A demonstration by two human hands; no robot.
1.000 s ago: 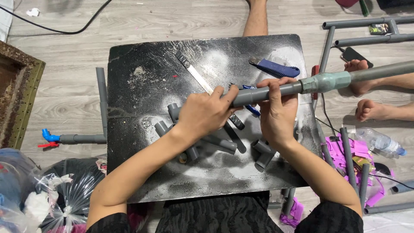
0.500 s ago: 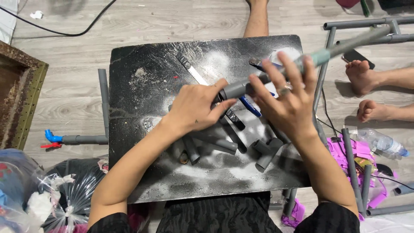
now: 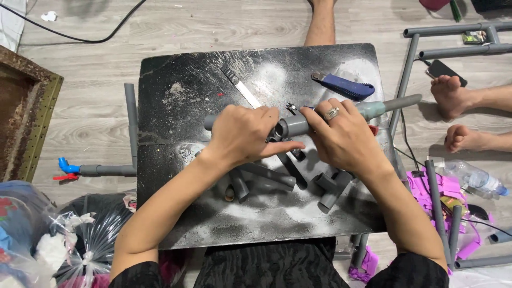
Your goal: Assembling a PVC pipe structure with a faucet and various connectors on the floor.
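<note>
left hand [image 3: 242, 133] grip: short grey pipe [image 3: 212, 122]; right hand [image 3: 344, 136] grip: long grey pipe [image 3: 341, 117]

Setting: an improvised home workshop for plastic pipe work. A low, scuffed black bench [image 3: 176, 80] stands on a wood-look laminate floor [image 3: 101, 106]. Grey pipe offcuts [image 3: 266, 173] lie on the bench; longer pipe lengths [image 3: 458, 29] and a blue valve [image 3: 65, 166] lie on the floor. Bare feet [image 3: 453, 93] and stuffed plastic bags [image 3: 32, 240] indicate a domestic room.
</note>
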